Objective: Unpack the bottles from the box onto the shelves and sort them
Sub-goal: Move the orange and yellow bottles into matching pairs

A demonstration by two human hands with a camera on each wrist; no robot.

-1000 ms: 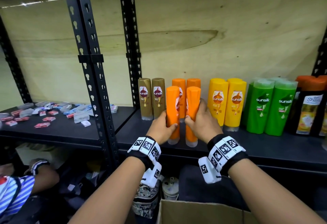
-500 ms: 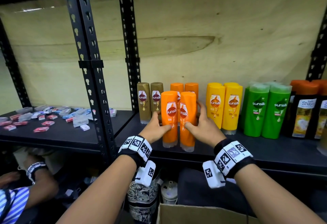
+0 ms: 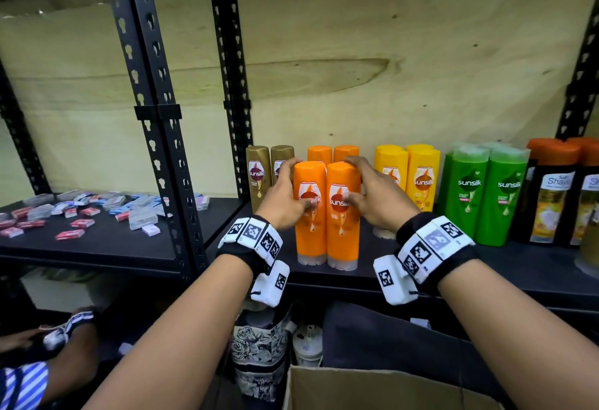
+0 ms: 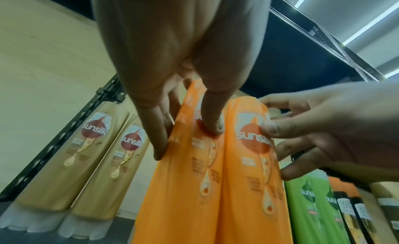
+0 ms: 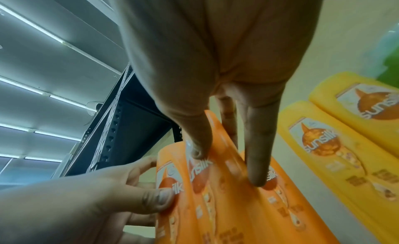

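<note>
Two orange Sunsilk bottles stand side by side, labels forward, near the front edge of the black shelf [image 3: 486, 267]. My left hand [image 3: 293, 189] grips the left orange bottle [image 3: 309, 234], thumb on its label [image 4: 212, 126] and fingers down its left side. My right hand [image 3: 358, 182] grips the right orange bottle [image 3: 343, 237] the same way, its thumb [image 5: 197, 150] on the label. Two more orange bottles [image 3: 346, 153] stand right behind them. An open cardboard box [image 3: 372, 387] sits below, its inside hidden.
Two gold bottles [image 3: 257, 176] stand left of the orange ones; yellow bottles [image 3: 421, 179], green bottles [image 3: 486, 195] and dark orange-capped bottles [image 3: 551, 195] stand to the right. A black upright [image 3: 162, 137] divides off a shelf strewn with small packets [image 3: 81, 212]. Another person's arm [image 3: 64, 344] is at the lower left.
The two front orange bottles have turned from edge-on to labels forward and now stand close together. Both hands have slid up to their upper halves.
</note>
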